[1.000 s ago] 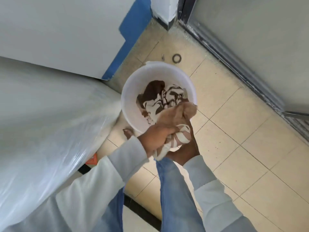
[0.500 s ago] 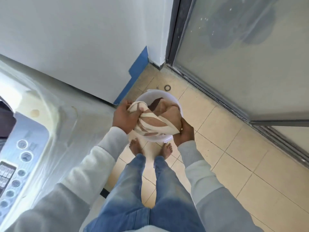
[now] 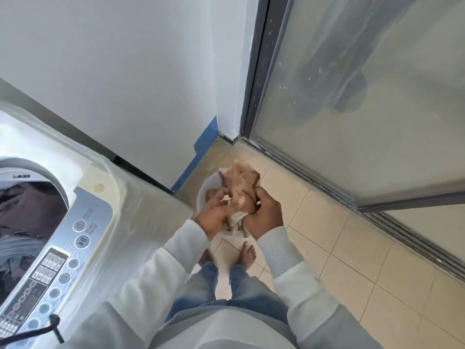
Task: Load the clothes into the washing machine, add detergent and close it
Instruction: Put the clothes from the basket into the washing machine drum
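Observation:
A bunched tan and cream striped garment is lifted above a white plastic bucket that stands on the floor. My left hand grips the garment's lower end from the left. My right hand holds the same bundle from the right. The top-loading washing machine stands at the left with its lid up. Dark clothes lie in its drum. Its silver control panel faces me. No detergent shows in view.
A white wall with a blue strip runs behind the bucket. A frosted glass sliding door closes off the right. Beige floor tiles spread to the right. My bare feet stand just in front of the bucket.
I have straightened up, so the view rose from the bucket to the machine's open drum and panel. Both hands lifted the striped garment out of the bucket and bunched it tighter.

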A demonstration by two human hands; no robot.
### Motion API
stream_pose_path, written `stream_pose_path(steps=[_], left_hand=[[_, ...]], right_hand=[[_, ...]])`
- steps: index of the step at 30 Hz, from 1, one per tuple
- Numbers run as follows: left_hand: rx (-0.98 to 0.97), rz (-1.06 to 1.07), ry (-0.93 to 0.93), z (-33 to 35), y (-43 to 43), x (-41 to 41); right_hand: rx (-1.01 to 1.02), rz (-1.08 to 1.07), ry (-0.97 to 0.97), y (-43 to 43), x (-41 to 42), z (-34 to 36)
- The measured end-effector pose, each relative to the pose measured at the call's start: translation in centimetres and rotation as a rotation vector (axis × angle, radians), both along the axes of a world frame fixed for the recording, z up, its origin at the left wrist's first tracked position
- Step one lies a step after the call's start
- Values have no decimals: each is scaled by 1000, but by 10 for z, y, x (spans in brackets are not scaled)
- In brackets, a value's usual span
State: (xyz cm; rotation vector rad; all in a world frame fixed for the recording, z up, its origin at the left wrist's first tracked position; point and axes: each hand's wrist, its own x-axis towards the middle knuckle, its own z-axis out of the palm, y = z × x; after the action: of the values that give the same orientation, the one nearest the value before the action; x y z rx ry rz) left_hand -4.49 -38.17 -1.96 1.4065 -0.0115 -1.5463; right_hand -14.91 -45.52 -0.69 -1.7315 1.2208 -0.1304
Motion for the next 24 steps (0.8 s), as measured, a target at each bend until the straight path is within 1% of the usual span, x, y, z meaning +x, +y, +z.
stream_pose_path(steps=[1,2,3,4,5,6,8,9,11,13,14,15,16,17,18,20,21,22,24], left_hand=[[-7,53,-107,1,1,-1],[19,90,-279,-1,3,2],[63,101,-412,4,3,5],[73,135,-499,2,4,12],[73,172,-496,6,5,18],[32,230,-425,6,5,23],[-46,296,-202,6,3,29],[-66,311,-88,6,2,28],[-93,305,100,11,1,22],[-132,285,200,19,-3,13],[-188,263,275,25,-6,8],[-223,246,304,27,-9,4],[-256,213,270,30,-11,1],[-247,167,116,34,-14,-1],[-220,104,-97,41,-17,-1],[-104,-10,-661,48,-18,2],[-65,-38,-876,51,-17,5],[-53,-49,-1024,52,-15,10],[-126,-73,-1157,50,-10,24]], right_hand=[[-31,30,-9,5,-1,3],[-28,52,-12,7,-1,5],[-9,115,-17,11,-1,7],[15,163,-30,12,-2,11],[71,141,-88,11,-2,14],[119,90,-154,7,-4,17],[201,-70,-338,-4,-15,20],[224,-113,-416,-10,-22,16],[274,-75,-454,-13,-27,6],[438,-42,-471,-10,-30,-18],[514,-9,-521,-6,-31,-28],[578,3,-582,-4,-30,-36],[625,-15,-635,-4,-25,-31],[669,-50,-678,-1,-18,-22],[680,-114,-690,0,-13,-14],[555,-237,-631,-1,-6,-1],[478,-257,-596,-3,-3,5],[399,-250,-538,-7,-1,12],[236,-158,-413,-17,1,29]])
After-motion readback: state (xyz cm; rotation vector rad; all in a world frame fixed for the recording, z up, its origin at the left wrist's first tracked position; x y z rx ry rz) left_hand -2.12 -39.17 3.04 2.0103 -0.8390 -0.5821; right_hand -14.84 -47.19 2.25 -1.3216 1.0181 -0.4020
